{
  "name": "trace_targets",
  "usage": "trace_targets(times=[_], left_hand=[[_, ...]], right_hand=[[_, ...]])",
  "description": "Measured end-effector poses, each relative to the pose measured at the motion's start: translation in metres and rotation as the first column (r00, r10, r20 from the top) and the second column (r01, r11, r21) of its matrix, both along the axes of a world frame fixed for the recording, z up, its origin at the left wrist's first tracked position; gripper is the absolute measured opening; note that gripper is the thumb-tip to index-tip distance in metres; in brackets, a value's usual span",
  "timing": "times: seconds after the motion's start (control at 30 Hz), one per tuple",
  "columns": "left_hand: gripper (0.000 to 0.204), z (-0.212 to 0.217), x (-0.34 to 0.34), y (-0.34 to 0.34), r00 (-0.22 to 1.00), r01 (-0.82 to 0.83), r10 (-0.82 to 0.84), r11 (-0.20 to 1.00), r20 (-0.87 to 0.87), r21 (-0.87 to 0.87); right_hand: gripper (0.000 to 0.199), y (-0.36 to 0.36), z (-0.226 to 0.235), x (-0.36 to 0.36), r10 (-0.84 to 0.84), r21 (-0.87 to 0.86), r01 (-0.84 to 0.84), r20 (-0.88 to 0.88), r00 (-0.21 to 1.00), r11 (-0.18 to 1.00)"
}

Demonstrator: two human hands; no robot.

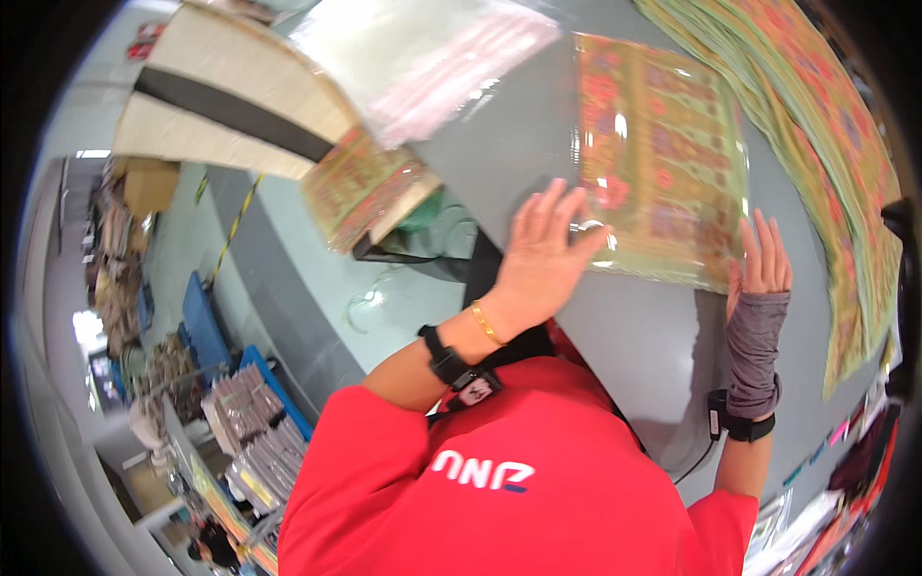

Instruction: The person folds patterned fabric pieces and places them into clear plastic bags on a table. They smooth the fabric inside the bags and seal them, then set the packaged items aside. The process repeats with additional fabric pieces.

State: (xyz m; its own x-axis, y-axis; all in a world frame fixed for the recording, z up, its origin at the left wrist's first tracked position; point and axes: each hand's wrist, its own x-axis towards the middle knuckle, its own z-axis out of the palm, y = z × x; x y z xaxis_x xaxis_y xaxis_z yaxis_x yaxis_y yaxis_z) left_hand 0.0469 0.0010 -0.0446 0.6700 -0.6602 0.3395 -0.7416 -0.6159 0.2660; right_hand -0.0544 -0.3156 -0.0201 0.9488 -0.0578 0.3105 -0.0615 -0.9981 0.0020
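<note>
A folded patterned cloth in a clear plastic bag lies flat on the grey table. Its print is orange, green and brown, and the plastic shines in places. My left hand is open at the bag's near left corner, fingers stretched out, the thumb reaching over its edge. At the near right corner my right hand is open too, fingers extended alongside the bag. A grey sleeve covers that wrist and part of the palm. Neither hand grips anything.
Long matching fabric runs along the table's right side. Clear and pinkish plastic bags lie at the far left. Beyond the table's left edge, another bagged patterned cloth rests by a pale board with a black stripe. Stacked grey packages stand lower left.
</note>
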Motion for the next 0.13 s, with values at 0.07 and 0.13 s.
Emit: trace_targets(times=[0.07,0.13], left_hand=[[0.045,0.006,0.003,0.014,1.0,-0.013,0.013,1.0,0.006,-0.02],[0.045,0.01,0.007,0.026,0.999,-0.039,0.04,0.998,0.02,-0.043]], right_hand=[[0.079,0.01,-0.023,0.008,0.099,0.14,-0.084,-0.099,0.99,0.987],[0.09,0.02,-0.044,-0.006,0.102,0.099,-0.089,-0.126,0.987,0.991]])
